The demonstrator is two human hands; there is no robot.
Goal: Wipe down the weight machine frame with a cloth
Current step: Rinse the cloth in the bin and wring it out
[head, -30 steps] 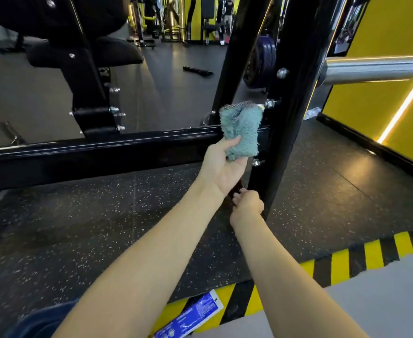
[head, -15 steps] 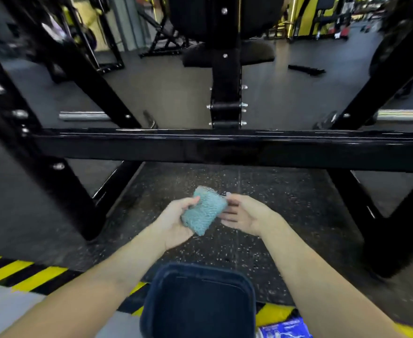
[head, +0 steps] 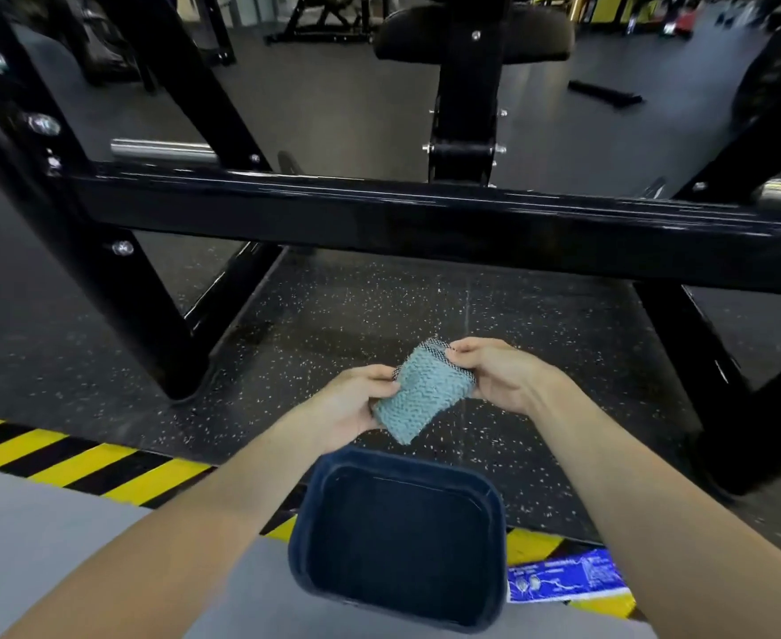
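Cloth (head: 420,398) is pinched by left hand (head: 351,408) and right hand (head: 494,375), each grip closed on an edge, probably refolding it for the frame (head: 379,214) beyond.

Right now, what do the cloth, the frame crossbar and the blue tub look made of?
Teal knitted cloth: soft textile with a looped, open weave and a dark mesh-like edge; fibre unclear.
Glossy black horizontal crossbar: probably painted or powder-coated steel, given the sharp light streaks along it.
Dark blue rectangular tub: likely moulded plastic, matte, with rounded corners and a raised rim.
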